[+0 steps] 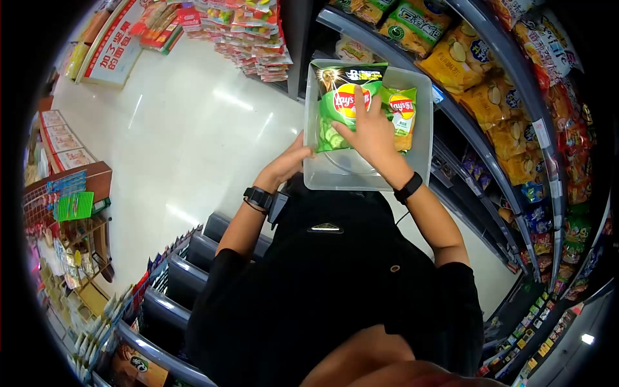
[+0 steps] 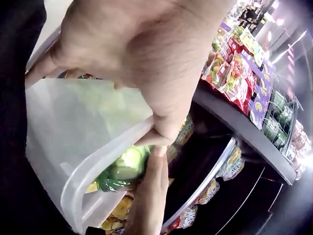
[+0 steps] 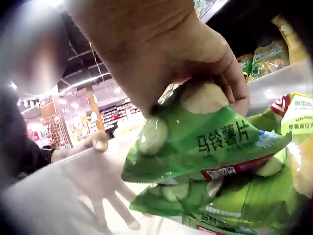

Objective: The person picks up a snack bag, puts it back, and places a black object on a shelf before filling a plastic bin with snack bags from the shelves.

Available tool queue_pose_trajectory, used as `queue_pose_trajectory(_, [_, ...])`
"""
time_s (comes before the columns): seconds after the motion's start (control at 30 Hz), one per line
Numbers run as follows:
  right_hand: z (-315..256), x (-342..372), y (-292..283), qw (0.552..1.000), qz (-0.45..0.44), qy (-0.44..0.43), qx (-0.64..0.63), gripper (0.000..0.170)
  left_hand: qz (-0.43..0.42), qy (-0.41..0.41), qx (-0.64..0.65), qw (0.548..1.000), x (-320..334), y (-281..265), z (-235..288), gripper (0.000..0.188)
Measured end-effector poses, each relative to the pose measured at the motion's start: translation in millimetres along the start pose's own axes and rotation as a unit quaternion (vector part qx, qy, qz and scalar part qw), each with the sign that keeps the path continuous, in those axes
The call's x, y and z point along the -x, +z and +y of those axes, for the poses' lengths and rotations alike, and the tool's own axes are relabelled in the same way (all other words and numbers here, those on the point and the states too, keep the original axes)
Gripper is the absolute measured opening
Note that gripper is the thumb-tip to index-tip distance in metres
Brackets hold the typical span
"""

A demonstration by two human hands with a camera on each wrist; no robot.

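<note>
A translucent plastic bin (image 1: 422, 155) is held in front of the person's body. My left hand (image 1: 288, 162) grips its left rim, thumb over the edge; its fingers show spread behind the wall in the right wrist view. Inside lies a green Lay's potato chip bag (image 1: 327, 106) with cucumber slices printed on it. My right hand (image 1: 375, 132) is over this bag and holds it, index finger stretched across the logo, thumb toward the left. In the right wrist view, its other fingers bend at the bag's far side. Another Lay's bag (image 1: 404, 111) stands to the right.
Shelves with yellow chip bags (image 1: 461, 58) curve along the right, close to the bin. Hanging snack packs (image 1: 248, 32) are ahead. Left are the pale floor (image 1: 187, 109) and a red-and-white sign (image 1: 116, 48). More racks (image 1: 167, 303) stand behind at the lower left.
</note>
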State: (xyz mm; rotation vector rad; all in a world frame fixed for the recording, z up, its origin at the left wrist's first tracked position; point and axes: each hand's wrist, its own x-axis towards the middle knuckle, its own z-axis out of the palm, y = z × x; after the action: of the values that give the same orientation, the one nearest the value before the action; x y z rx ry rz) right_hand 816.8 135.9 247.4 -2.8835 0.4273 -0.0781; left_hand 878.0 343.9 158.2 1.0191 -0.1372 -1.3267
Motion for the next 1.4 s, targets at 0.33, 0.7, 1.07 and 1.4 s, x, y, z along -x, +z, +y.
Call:
queue_pose_trajectory(0.33, [32, -20, -5, 0.993, -0.054, -0.016, -0.102, 0.108, -0.035, -0.006, -0.012, 0.999, -2, 1, 9, 0.088])
queue_pose_trajectory(0.7, [12, -11, -12, 0.986, -0.125, 0.061, -0.089, 0.119, -0.035, 0.005, -0.010, 0.999, -10, -4, 0, 0.091])
queue_pose_trajectory(1.07, [10, -24, -15, 0.987, -0.124, 0.104, 0.004, 0.118, -0.038, -0.013, -0.016, 0.999, -18, -6, 4, 0.086])
queue_pose_trajectory(1.4, [33, -43, -2, 0.989, -0.023, 0.129, -0.065, 0.091, -0.047, 0.007, 0.005, 0.999, -17, 0, 3, 0.084])
